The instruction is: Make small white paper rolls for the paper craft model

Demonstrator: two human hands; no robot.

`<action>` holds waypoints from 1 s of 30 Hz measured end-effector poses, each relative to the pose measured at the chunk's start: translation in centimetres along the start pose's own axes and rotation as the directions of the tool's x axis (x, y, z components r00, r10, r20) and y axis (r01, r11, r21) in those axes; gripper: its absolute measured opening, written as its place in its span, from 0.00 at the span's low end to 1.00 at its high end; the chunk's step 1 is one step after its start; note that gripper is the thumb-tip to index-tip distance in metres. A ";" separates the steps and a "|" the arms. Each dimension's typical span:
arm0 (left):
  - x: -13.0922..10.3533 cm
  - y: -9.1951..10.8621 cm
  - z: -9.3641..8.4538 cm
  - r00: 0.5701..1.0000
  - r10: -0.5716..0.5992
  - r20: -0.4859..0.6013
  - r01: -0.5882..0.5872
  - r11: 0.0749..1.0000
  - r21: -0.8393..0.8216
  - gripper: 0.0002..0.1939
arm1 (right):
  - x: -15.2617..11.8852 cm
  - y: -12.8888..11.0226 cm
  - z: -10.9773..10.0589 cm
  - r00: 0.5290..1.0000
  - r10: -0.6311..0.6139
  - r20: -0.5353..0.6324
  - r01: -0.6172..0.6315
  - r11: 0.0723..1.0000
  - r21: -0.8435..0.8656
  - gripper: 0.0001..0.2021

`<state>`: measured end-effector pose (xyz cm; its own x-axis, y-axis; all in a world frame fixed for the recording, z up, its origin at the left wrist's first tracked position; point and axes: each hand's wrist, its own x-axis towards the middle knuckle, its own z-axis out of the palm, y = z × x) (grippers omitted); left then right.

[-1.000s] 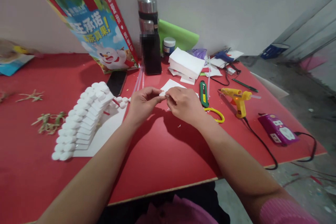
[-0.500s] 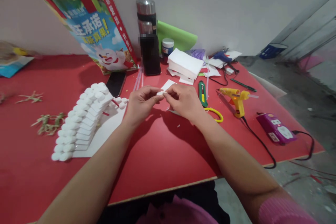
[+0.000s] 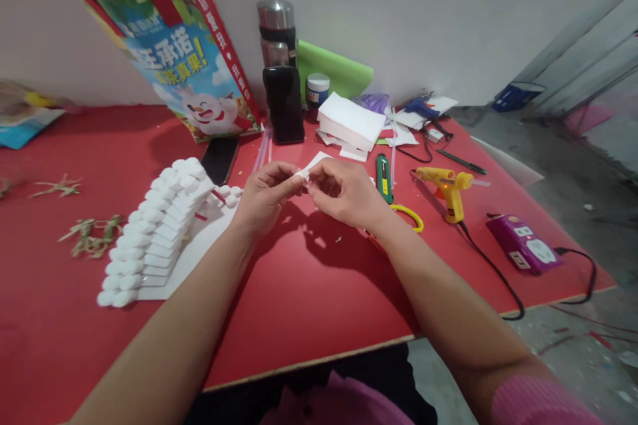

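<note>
A small white piece (image 3: 302,174) is pinched between the thumb and forefinger of my left hand (image 3: 269,198), over the middle of the red table. My right hand (image 3: 346,192) is closed at the piece's right side, its fingertips bent close to it; what they grip is too small to make out. Behind my hands lies a white paper (image 3: 318,161). To the left stands a stepped white model (image 3: 164,239) edged with rounded white pieces, on a white base. Yellow-handled scissors (image 3: 409,218) lie partly hidden by my right hand.
A green cutter (image 3: 383,178), a yellow glue gun (image 3: 451,189) and a purple power socket (image 3: 526,244) are on the right. Behind are stacked white papers (image 3: 351,121), an upright phone (image 3: 284,106), a steel flask (image 3: 276,33) and a large bag (image 3: 199,80). Dried twists (image 3: 94,236) lie left.
The fingers of my right hand have curled and shifted slightly around the small white piece. My left thumb has moved up, and the piece is now tilted.
</note>
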<state>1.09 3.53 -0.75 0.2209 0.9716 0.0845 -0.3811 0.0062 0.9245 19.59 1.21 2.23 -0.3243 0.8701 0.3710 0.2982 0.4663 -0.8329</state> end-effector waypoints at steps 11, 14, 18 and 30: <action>-1.0 0.3 0.7 0.865 -0.398 0.306 0.501 0.716 -0.486 0.10 | 0.9 -1.8 -0.5 0.962 0.269 -0.045 -0.249 0.935 0.253 0.04; -0.8 0.2 0.4 0.867 -0.431 0.248 0.498 0.745 -0.444 0.08 | 0.8 -1.7 -0.3 0.955 0.296 -0.015 -0.277 0.910 0.310 0.07; -0.6 -0.4 0.0 0.891 -0.362 0.273 0.443 0.825 -0.352 0.10 | 0.1 -0.8 -0.2 0.962 0.272 0.000 -0.264 0.933 0.244 0.14; -0.5 -0.6 0.1 0.879 -0.419 0.227 0.459 0.871 -0.172 0.17 | -0.7 0.4 -0.6 0.990 0.134 -0.031 -0.135 0.991 -0.023 0.02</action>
<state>1.30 3.02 -1.36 0.5575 0.7981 -0.2285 -0.3851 0.4925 0.7805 20.46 0.91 1.83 -0.2533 0.9293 0.2687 0.3600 0.3484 -0.8655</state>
